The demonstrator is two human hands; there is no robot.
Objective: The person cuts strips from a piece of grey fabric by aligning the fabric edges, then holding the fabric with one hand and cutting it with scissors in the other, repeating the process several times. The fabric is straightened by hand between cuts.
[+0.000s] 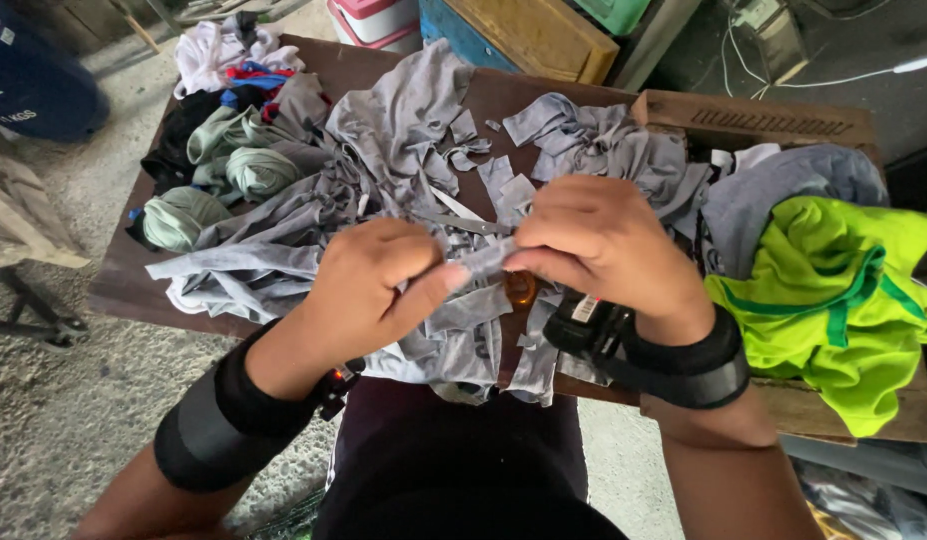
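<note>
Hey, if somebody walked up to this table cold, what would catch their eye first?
Probably the two hands at the centre: the left hand and right hand pinch a narrow grey fabric strip between them, over a heap of cut grey cloth on the brown table. Next, the neon green garment at the right edge, then the rolled pale green strips at the upper left.

Centre: your left hand and right hand work tight over heaped grey cloth strips | Left: rolled green fabric blocks your reach | Right: neon green garment and wooden crate rim obstruct | Free: bare brown table at the near-left corner.
</note>
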